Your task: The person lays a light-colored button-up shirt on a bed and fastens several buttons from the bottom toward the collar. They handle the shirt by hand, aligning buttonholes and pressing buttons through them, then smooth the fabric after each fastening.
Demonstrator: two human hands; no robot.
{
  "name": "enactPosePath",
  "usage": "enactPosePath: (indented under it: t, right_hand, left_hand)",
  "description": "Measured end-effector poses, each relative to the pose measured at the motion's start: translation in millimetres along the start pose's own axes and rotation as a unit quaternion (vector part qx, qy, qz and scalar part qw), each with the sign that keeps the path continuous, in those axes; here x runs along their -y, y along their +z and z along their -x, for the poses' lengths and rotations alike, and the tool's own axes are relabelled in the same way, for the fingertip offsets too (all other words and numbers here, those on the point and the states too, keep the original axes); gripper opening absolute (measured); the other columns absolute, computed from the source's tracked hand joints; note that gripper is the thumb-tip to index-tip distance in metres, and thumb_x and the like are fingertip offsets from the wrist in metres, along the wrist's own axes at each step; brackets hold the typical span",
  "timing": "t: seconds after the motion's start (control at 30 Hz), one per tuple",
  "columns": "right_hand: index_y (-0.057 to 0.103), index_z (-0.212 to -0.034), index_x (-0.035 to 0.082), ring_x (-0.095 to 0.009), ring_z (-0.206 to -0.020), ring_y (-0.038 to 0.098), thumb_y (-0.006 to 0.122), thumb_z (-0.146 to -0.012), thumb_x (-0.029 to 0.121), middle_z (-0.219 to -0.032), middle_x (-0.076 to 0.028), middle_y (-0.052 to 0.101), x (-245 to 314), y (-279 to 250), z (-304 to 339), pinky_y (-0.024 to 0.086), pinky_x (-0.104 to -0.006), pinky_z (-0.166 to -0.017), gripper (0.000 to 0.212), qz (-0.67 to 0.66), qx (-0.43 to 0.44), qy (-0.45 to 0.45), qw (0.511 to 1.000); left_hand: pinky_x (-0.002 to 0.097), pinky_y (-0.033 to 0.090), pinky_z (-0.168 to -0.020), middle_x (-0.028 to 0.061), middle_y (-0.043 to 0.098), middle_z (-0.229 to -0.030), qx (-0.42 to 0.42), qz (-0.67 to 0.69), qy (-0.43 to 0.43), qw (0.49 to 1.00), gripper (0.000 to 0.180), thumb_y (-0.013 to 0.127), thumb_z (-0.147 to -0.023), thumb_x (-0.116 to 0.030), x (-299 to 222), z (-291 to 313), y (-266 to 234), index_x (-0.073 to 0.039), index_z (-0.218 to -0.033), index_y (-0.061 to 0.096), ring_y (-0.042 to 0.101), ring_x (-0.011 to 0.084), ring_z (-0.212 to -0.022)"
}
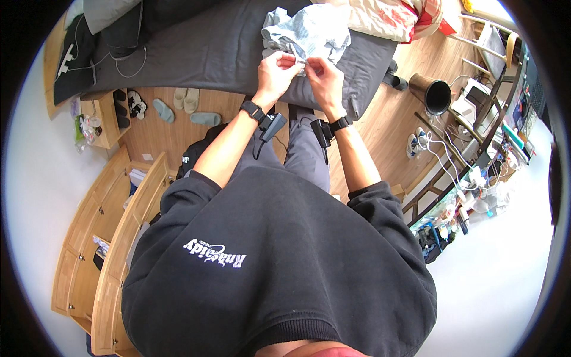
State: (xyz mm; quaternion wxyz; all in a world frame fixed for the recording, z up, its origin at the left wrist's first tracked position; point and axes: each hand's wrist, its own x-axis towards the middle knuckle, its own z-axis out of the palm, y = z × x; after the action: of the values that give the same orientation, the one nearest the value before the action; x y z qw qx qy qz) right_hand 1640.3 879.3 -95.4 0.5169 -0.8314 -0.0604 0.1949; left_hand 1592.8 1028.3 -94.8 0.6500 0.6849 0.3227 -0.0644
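Note:
A crumpled light blue, finely striped garment (312, 33), which looks like a shirt, lies on the dark grey bed sheet (202, 44) near the bed's front edge. My left hand (276, 74) pinches its near edge between thumb and fingertips. Close beside it on the right, my right hand (325, 80) pinches the same edge, the fingertips of both hands almost meeting. Which part of the garment they hold is too small to tell. Each wrist wears a black strap with a small dark device.
Right of the garment lies red and cream bedding (380, 18). A dark bin (431, 95) stands on the wooden floor, near a cluttered desk with hanging cables. Slippers (187, 100) line the bed's front. Open wooden cabinet doors (128, 256) are at lower left.

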Motion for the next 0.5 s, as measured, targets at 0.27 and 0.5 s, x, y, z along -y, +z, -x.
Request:
enactPosePath:
  t: [0.27,0.5]
  right_hand:
    - [0.072,-0.111,-0.003,-0.011,-0.089,0.069,0.078,-0.09,0.006,-0.101,-0.008,0.075,-13.6,-5.3,-1.9,0.055,-0.025,-0.083,0.024,-0.215,0.029,0.11,0.97]
    - [0.072,-0.109,-0.003,-0.011,-0.089,0.07,0.079,-0.089,0.006,-0.099,-0.008,0.076,-15.9,-6.6,-2.3,0.056,-0.0256,-0.083,0.024,-0.26,0.02,0.139,0.955]
  left_hand:
    - [0.0274,0.059,-0.08,0.0093,0.076,-0.095,-0.01,-0.003,0.021,1.0,0.02,0.081,-0.086,-0.004,-1.7,1.3,3.5,0.002,-0.101,0.07,0.072,0.0132,-0.086]
    - [0.0275,0.059,-0.079,0.0089,0.076,-0.095,-0.026,-0.029,0.017,0.999,0.019,0.08,-0.086,-0.003,1.3,-0.5,4.6,0.002,-0.101,0.07,0.071,0.0131,-0.086]
